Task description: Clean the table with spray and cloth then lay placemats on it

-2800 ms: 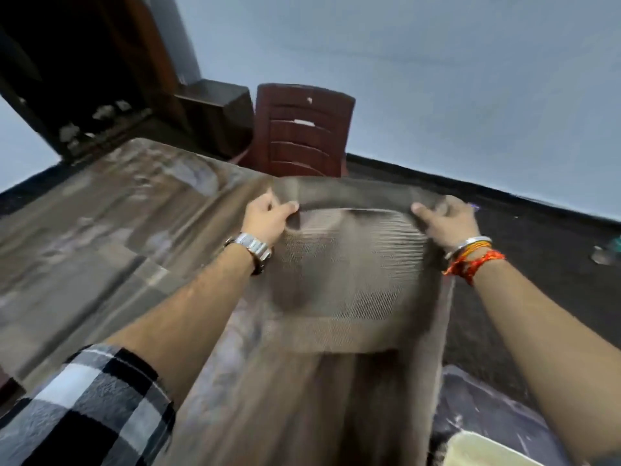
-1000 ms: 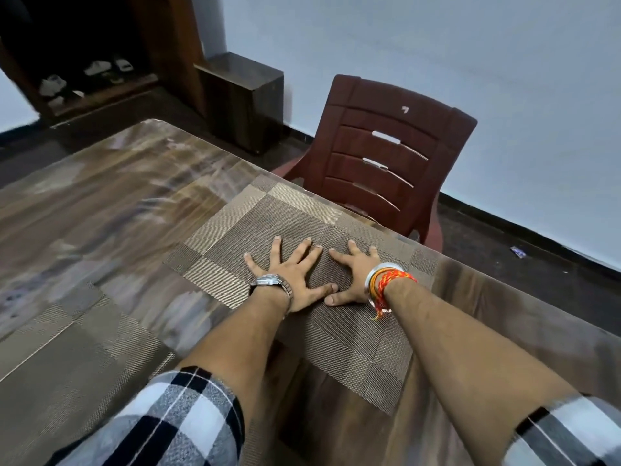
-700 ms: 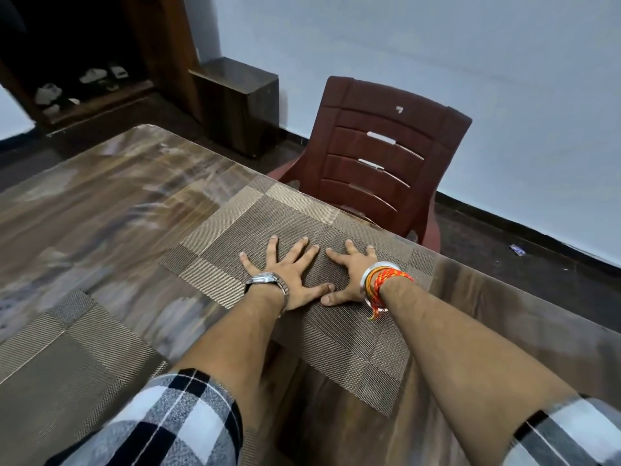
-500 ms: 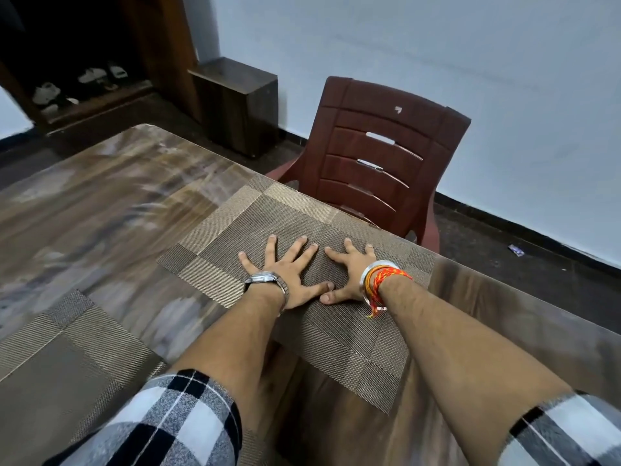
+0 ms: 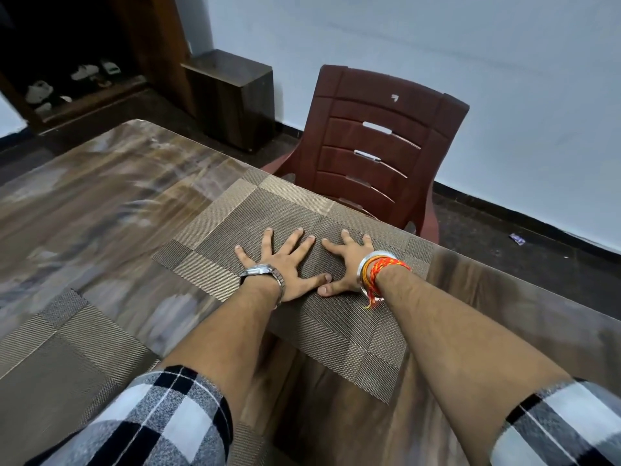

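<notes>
Placemat (image 5: 268,210) lies flat on bench (image 5: 100,203), far edge by chair (image 5: 379,129). Both hands rest flat on its middle w/ fingers spread wide, holding nothing: left hand (image 5: 285,264) & right hand (image 5: 346,264) side by side, thumbs nearly touching. Step in hand, I'd say: pressing it smooth; wiping prob. done. 2nd mat (image 5: 67,348) lies near left. Nxt move prob. needs hands lifted straight up w/o dragging it, then another mat fetched; none in view.

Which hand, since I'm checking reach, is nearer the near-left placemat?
Left. The left hand lies flat on the far placemat, on the side toward the near-left placemat; the right hand lies beside it, farther away.
</notes>
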`<state>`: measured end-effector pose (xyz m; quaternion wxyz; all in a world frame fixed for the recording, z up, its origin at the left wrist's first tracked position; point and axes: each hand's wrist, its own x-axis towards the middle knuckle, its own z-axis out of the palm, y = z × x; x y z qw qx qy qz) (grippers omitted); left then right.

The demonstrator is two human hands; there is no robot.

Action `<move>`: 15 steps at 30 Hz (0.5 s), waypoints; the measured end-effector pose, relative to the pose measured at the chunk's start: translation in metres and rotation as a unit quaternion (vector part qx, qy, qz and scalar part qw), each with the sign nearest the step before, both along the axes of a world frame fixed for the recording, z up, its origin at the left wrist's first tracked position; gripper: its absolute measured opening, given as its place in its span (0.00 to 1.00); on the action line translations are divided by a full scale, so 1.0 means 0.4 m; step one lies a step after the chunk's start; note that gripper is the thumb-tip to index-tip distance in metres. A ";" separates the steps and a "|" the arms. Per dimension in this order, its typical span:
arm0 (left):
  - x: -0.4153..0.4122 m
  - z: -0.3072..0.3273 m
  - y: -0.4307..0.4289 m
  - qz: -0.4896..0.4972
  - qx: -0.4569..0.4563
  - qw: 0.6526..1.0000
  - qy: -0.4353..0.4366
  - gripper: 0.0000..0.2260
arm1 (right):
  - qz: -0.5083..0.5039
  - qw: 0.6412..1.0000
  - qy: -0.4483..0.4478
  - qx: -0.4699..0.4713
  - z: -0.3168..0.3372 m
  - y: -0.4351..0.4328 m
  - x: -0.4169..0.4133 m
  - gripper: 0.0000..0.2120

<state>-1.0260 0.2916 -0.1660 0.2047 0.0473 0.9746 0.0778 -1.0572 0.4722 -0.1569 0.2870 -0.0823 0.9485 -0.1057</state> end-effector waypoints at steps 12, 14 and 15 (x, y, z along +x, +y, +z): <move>0.007 0.013 -0.003 0.003 -0.021 1.000 -0.017 0.43 | -0.051 0.982 0.164 -0.083 0.044 0.043 0.155 0.47; 0.013 0.034 0.011 -0.001 -0.054 0.998 -0.027 0.43 | -0.068 0.970 0.207 -0.110 0.060 0.081 0.232 0.41; 0.023 0.049 0.027 -0.012 -0.081 0.997 -0.013 0.42 | -0.079 0.967 0.210 -0.118 0.076 0.092 0.262 0.40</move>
